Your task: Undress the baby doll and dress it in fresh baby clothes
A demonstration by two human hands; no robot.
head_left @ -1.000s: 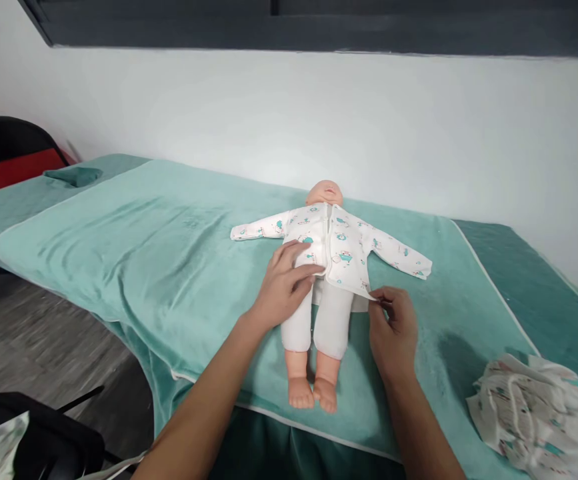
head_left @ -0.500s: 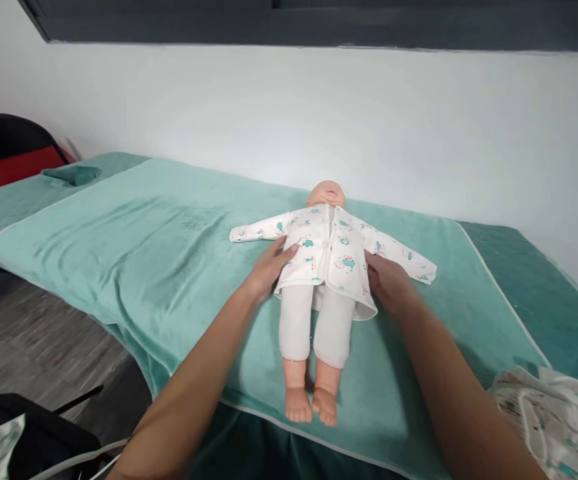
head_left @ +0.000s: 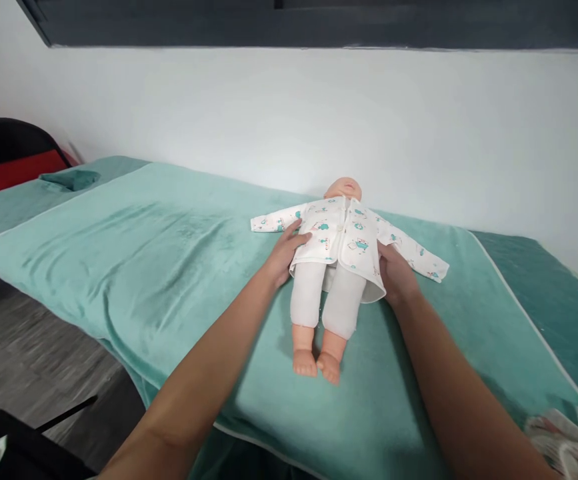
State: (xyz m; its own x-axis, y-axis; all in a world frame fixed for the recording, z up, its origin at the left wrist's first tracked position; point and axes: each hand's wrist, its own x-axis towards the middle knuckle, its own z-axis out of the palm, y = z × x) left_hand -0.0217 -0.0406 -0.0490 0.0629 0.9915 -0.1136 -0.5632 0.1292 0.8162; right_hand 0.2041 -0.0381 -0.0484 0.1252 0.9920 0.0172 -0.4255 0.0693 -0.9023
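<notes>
Lying face up on the green cover (head_left: 159, 267), the doll (head_left: 343, 303) wears a printed jacket (head_left: 321, 233). Against one side of it rests the left hand (head_left: 287, 253), thumb and forefinger spread; against its other, the right hand (head_left: 397, 275), fingers too hidden to tell.

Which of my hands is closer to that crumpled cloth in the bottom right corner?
Right. Your right hand, at one side of the printed jacket, is up and left of the crumpled cloth; your left hand is at the jacket's opposite side, farther away.
</notes>
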